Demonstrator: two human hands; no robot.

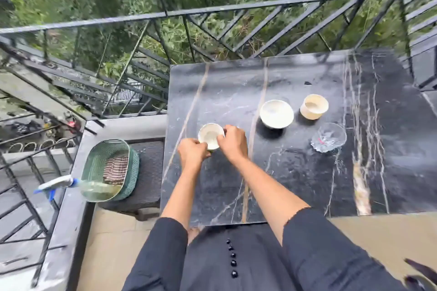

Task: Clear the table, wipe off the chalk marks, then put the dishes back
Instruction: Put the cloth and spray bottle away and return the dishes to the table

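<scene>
- Head view looks down on a black marble table [295, 184] by a balcony railing. Blur and pale veining make it hard to say whether any chalk marks remain; I can pick out none.
- Green basket [133, 168] sits on a low stand just beside the table's left edge, holding a striped cloth [115, 169] and a spray bottle [94, 190].
- Left hand [192, 152] pinches the near-left rim of a small white cup; right hand [233, 143] curls round its right side. Both are grasping it.
- White bowl [276, 113] stands upright mid-table, well apart from the hands.
- Glass bowl [328, 137] sits to its right, nearer the person.
- Beige cup [314, 106] stands just beyond the glass bowl.
- Small white cup [210, 136] is upright at the table's left part, at or just above the surface. With cloth and bottle stowed, this reads as returning the dishes: the next move is likely to settle the cup flat and let go with both hands.
</scene>
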